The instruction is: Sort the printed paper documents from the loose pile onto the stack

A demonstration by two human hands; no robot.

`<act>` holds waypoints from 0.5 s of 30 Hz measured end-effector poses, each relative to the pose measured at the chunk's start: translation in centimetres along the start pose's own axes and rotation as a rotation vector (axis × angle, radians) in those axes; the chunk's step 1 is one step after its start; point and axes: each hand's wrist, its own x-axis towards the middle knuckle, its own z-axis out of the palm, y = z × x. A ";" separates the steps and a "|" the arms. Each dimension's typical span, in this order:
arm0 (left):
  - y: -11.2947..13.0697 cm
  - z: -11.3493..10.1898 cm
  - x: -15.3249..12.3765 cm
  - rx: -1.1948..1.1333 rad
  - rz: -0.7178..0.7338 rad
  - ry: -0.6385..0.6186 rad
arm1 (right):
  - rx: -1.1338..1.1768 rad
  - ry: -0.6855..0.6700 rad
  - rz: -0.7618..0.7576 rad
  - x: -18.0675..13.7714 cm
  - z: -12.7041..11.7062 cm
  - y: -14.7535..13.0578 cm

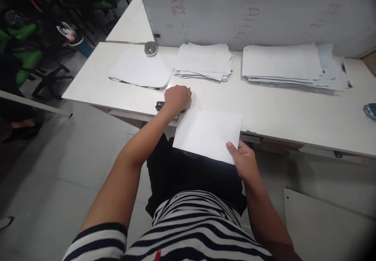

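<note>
Hands: left hand (pixel 178 98) clenched in a fist over a black stapler-like tool; contact with it unclear. Right hand (pixel 246 162) pinches the white paper (pixel 208 135) at its near right corner, thumb on top. Rest by size: white counter (pixel 273 112) runs across, whiteboard (pixel 211 14) with faded red writing along its back. Right paper pile (pixel 282 63) is the biggest, edges uneven; middle pile (pixel 204 59) smaller; left sheets (pixel 141 69) lie flatter, dark marks on near edge. Held paper spans the counter's front edge, far left corner near the fist. Black tool (pixel 160 105) sits at that edge. Grey-topped round gadget (pixel 150 48) by left sheets' back corner.
</note>
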 end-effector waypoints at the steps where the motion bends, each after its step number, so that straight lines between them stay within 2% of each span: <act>1: 0.1 0.0 0.0 0.003 -0.003 0.003 | -0.021 -0.005 -0.008 -0.1 0.1 -0.1; 6: -0.2 0.5 0.0 -0.037 0.018 0.048 | -0.050 -0.034 -0.037 -0.3 0.4 -0.4; 10: -1.0 0.3 0.0 -0.269 0.107 0.154 | -0.018 -0.062 -0.049 -0.7 0.7 -0.5; 11: -1.2 0.0 -0.2 -0.388 0.150 0.220 | -0.012 -0.068 -0.051 -0.8 0.7 -0.4; 13: -1.8 -1.1 -0.7 -0.668 0.198 0.435 | -0.013 -0.077 -0.057 -0.9 0.8 -0.1; 15: -2.8 -2.1 -1.6 -0.877 0.169 0.656 | -0.011 -0.073 -0.065 -0.7 0.8 0.5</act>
